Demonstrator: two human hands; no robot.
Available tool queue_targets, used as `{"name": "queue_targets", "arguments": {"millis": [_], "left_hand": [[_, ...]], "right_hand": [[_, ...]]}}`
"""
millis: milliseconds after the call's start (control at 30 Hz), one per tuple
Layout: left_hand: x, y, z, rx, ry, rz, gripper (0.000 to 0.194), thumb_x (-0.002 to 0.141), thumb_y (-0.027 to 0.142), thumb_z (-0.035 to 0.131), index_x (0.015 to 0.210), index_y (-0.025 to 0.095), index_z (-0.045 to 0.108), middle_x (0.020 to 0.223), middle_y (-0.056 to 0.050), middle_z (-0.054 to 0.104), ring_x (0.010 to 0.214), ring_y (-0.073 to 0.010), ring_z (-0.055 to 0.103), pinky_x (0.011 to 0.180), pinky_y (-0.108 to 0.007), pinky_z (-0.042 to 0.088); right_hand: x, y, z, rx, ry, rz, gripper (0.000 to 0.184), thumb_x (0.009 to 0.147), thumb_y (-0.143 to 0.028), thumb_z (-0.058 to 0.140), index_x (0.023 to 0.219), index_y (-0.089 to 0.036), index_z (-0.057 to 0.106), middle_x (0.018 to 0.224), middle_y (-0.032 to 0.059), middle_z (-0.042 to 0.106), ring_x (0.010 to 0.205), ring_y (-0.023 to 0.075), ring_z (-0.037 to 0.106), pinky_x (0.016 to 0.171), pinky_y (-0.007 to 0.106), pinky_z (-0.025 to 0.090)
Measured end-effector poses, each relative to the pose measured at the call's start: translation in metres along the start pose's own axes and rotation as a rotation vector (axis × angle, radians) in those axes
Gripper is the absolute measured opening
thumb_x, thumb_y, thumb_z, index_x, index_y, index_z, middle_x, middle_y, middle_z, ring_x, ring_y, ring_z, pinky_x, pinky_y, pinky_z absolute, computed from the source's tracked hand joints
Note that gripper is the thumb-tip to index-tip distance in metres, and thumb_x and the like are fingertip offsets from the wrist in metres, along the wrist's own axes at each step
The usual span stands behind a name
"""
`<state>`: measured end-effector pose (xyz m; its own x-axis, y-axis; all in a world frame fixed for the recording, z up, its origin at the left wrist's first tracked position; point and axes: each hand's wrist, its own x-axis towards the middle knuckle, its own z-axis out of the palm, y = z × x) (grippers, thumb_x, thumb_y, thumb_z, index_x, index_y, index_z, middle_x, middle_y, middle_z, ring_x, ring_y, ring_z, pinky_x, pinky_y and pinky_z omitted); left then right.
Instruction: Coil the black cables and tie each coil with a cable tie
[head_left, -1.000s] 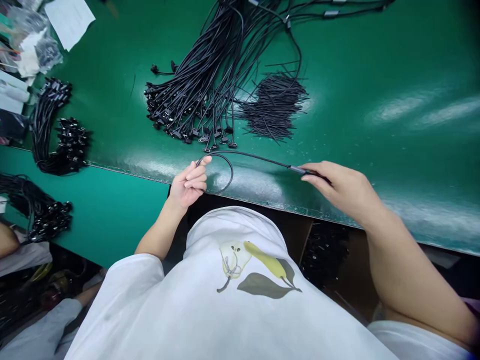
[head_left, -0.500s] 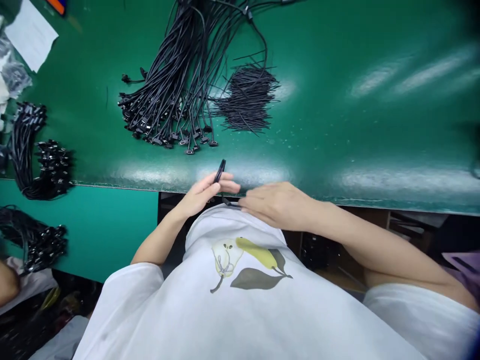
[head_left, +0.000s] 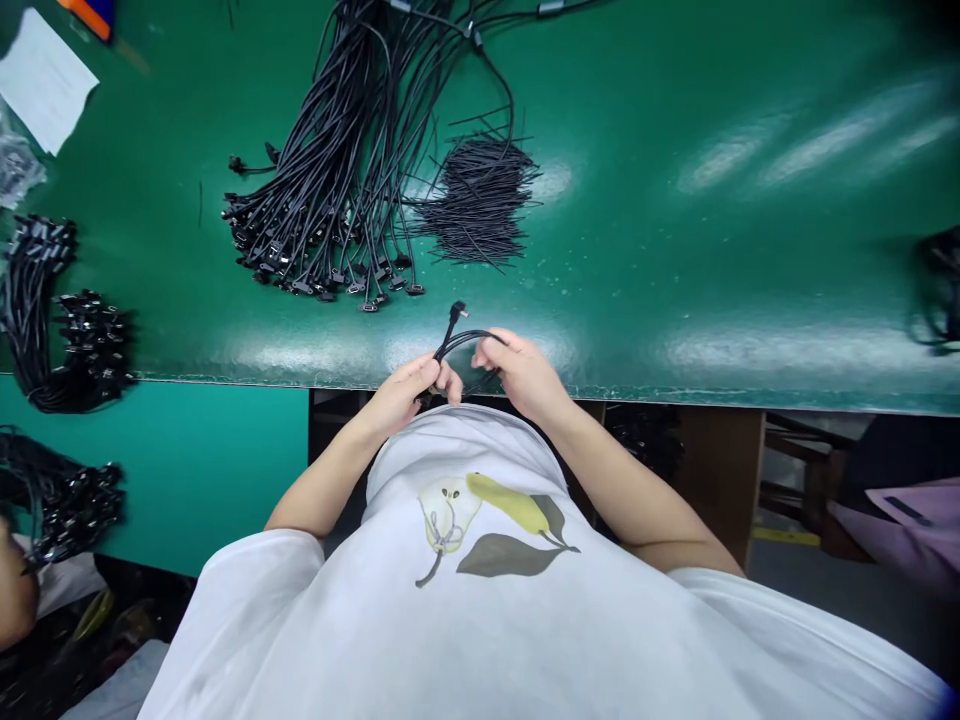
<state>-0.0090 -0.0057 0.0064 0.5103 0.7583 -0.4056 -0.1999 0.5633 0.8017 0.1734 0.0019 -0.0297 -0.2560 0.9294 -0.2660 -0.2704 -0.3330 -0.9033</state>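
Note:
A black cable is bent into a loop between my two hands, just above the front edge of the table. My left hand pinches the gathered strands on the loop's left side. From that grip one end sticks up, tipped with an angled plug. On the right side, my right hand has its thumb and fingers closed around the loop. The lower part of the cable is partly hidden by my fingers. Beyond my hands lie a large bunch of black cables with connector ends and a pile of short black ties.
The green table spans the view. Bundled cables lie at its left, above another bundle on a lower green surface. Paper sits at the far left. A dark coil is at the right edge. Another person's arm shows lower left.
My right hand has turned and drawn in, now gripping the cable's right side. The cable has opened into a wider loop with its plug raised. A dark coil shows at the right edge.

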Motion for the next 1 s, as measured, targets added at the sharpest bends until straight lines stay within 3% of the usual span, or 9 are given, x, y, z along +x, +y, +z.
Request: {"name": "queue_targets", "arguments": {"millis": [100, 167, 333, 467, 633, 733, 833, 900, 1000], "left_hand": [[0.006, -0.015, -0.002, 0.188, 0.091, 0.072, 0.051, 0.086, 0.067, 0.057, 0.072, 0.019, 0.049, 0.067, -0.001, 0.06, 0.066, -0.0128, 0.054, 0.074, -0.028, 0.044], [0.009, -0.025, 0.0, 0.305, 0.177, 0.083, 0.045, 0.089, 0.063, 0.055, 0.077, 0.019, 0.051, 0.062, 0.003, 0.054, 0.06, -0.0114, 0.047, 0.068, -0.026, 0.04], [0.007, -0.035, 0.001, 0.437, 0.154, 0.021, 0.039, 0.078, 0.04, 0.076, 0.106, 0.018, 0.063, 0.075, 0.001, 0.061, 0.073, -0.0175, 0.055, 0.072, -0.026, 0.037], [0.006, -0.039, 0.001, 0.489, 0.099, -0.079, 0.029, 0.071, 0.03, 0.082, 0.092, 0.016, 0.066, 0.074, 0.0, 0.06, 0.075, -0.0197, 0.055, 0.072, -0.027, 0.036], [0.007, -0.047, 0.006, 0.406, 0.091, -0.071, 0.02, 0.073, 0.028, 0.08, 0.086, 0.017, 0.068, 0.077, -0.001, 0.062, 0.082, -0.0212, 0.057, 0.077, -0.028, 0.04], [0.008, -0.049, 0.008, 0.328, 0.037, 0.006, 0.028, 0.074, 0.034, 0.08, 0.095, 0.018, 0.072, 0.089, -0.005, 0.067, 0.1, -0.0248, 0.06, 0.09, -0.031, 0.043], [0.007, -0.051, 0.007, 0.234, 0.022, 0.042, 0.038, 0.073, 0.049, 0.079, 0.095, 0.018, 0.074, 0.101, -0.009, 0.069, 0.114, -0.0254, 0.058, 0.101, -0.033, 0.041], [0.004, -0.052, 0.008, 0.13, -0.012, 0.002, 0.049, 0.074, 0.061, 0.074, 0.097, 0.017, 0.073, 0.098, -0.009, 0.07, 0.107, -0.023, 0.061, 0.1, -0.034, 0.043], [0.0, -0.05, 0.011, -0.089, -0.145, -0.138, 0.059, 0.077, 0.069, 0.067, 0.102, 0.016, 0.067, 0.077, -0.004, 0.065, 0.076, -0.0163, 0.061, 0.089, -0.036, 0.049]], "right_hand": [[-0.003, -0.008, 0.012, 0.341, 0.052, 0.071, 0.044, 0.078, -0.053, 0.075, 0.066, -0.019, 0.05, 0.063, -0.0054, 0.036, 0.057, 0.0087, 0.034, 0.065, 0.025, 0.044], [-0.005, -0.012, 0.022, 0.47, 0.081, 0.105, 0.044, 0.075, -0.053, 0.078, 0.067, -0.02, 0.05, 0.066, -0.005, 0.037, 0.058, 0.0087, 0.038, 0.066, 0.025, 0.047], [-0.015, -0.008, 0.039, 0.4, 0.102, -0.001, 0.038, 0.08, -0.057, 0.073, 0.09, -0.021, 0.064, 0.097, 0.0026, 0.06, 0.088, 0.0124, 0.057, 0.083, 0.026, 0.051], [-0.018, 0.001, 0.04, 0.259, 0.082, -0.013, 0.05, 0.076, -0.068, 0.071, 0.083, -0.019, 0.059, 0.078, -0.0003, 0.056, 0.068, 0.0101, 0.052, 0.06, 0.023, 0.046], [-0.011, 0.004, 0.033, 0.307, 0.055, -0.035, 0.063, 0.066, -0.077, 0.072, 0.085, -0.023, 0.046, 0.091, -0.0026, 0.057, 0.051, 0.0032, 0.041, 0.043, 0.02, 0.029], [-0.01, -0.001, 0.033, 0.308, 0.032, -0.033, 0.06, 0.075, -0.079, 0.062, 0.096, -0.024, 0.052, 0.067, -0.0073, 0.045, 0.045, 0.0036, 0.028, 0.042, 0.02, 0.022], [-0.009, -0.006, 0.037, 0.293, 0.046, 0.008, 0.061, 0.077, -0.083, 0.055, 0.078, -0.023, 0.049, 0.054, -0.0094, 0.025, 0.043, 0.0052, 0.016, 0.04, 0.021, 0.018], [-0.007, -0.01, 0.037, 0.287, 0.031, 0.035, 0.065, 0.075, -0.086, 0.052, 0.07, -0.023, 0.042, 0.053, -0.009, 0.023, 0.044, 0.0055, 0.015, 0.039, 0.021, 0.018], [-0.004, -0.016, 0.035, 0.254, -0.019, 0.056, 0.067, 0.074, -0.088, 0.051, 0.068, -0.023, 0.041, 0.052, -0.0086, 0.024, 0.044, 0.0059, 0.015, 0.038, 0.021, 0.023]]}}
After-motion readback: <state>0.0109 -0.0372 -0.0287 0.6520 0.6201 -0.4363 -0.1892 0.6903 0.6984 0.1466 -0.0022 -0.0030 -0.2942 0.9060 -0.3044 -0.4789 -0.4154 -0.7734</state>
